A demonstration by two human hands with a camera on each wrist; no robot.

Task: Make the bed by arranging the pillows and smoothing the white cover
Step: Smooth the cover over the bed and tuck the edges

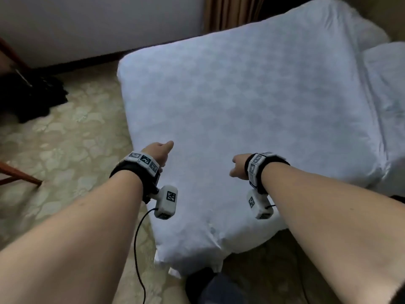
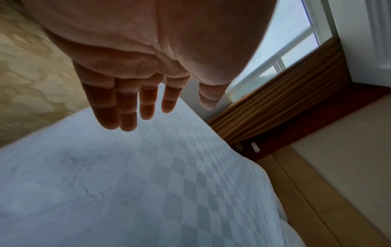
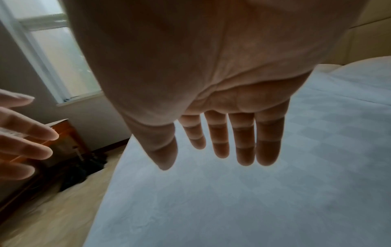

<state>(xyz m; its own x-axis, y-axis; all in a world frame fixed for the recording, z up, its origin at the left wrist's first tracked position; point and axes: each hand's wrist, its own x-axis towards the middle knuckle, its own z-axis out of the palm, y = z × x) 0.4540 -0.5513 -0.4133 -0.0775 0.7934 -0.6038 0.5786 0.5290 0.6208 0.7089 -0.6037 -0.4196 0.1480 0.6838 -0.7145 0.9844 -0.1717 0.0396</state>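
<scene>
White cover [image 1: 252, 102] — woven checker pattern, soft and puffy, rounded corners, spread flat over bed, faint creases near foot end. Near corner hangs bunched toward patterned beige carpet [image 1: 65, 132]. Pillow [image 1: 388, 88] at far right, cut off by frame edge. Left hand [image 2: 135, 70] above cover, fingers straight and loosely spread, holding nothing. Right hand [image 3: 222, 103] likewise — palm down, fingers extended, empty. Whether fingertips touch fabric: cannot tell. Dark heap [image 1: 28, 95] on floor by wall, blurred, unidentifiable.
</scene>
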